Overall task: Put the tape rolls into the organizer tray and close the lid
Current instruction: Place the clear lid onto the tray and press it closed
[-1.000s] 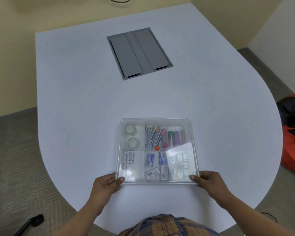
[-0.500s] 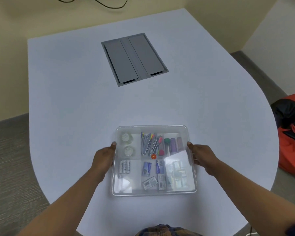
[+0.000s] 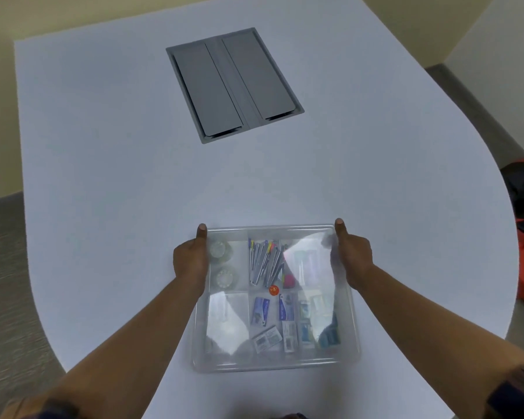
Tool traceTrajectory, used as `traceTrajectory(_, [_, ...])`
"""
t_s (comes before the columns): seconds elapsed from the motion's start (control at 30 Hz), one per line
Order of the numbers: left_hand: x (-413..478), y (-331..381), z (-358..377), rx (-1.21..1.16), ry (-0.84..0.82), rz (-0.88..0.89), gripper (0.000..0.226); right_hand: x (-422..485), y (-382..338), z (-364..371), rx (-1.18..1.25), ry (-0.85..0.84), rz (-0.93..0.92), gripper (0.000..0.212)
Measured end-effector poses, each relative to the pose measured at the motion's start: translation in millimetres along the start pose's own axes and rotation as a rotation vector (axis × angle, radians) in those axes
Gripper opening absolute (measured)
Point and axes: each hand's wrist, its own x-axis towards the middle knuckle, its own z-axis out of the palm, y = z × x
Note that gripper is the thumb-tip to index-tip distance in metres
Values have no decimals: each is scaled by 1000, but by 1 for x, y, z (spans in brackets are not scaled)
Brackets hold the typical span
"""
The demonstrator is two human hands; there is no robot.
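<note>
The clear organizer tray (image 3: 275, 365) sits at the near edge of the white table (image 3: 118, 182), its transparent lid (image 3: 309, 258) on top. The left hand (image 3: 191, 263) grips the tray's far left side and the right hand (image 3: 353, 257) grips its far right side, thumbs at the far corners. Two tape rolls (image 3: 223, 264) lie in the far left compartment. A grey hatch (image 3: 233, 84) is set into the far table.

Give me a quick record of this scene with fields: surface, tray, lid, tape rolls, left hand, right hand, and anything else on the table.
surface: white table
tray: clear organizer tray near the front edge
lid: clear lid on top
tape rolls: two tape rolls in far-left compartment
left hand: left hand on tray's left side
right hand: right hand on tray's right side
other: grey cable hatch
</note>
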Motion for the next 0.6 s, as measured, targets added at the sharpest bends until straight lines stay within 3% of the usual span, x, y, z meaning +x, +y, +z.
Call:
traceTrajectory(0.33, [0, -8, 2, -2, 70, 130, 62, 4, 8, 10, -152, 127, -175, 65])
traceTrajectory(0.6, [6, -16, 5, -6, 87, 208, 65, 14, 20, 13, -71, 140, -210, 65])
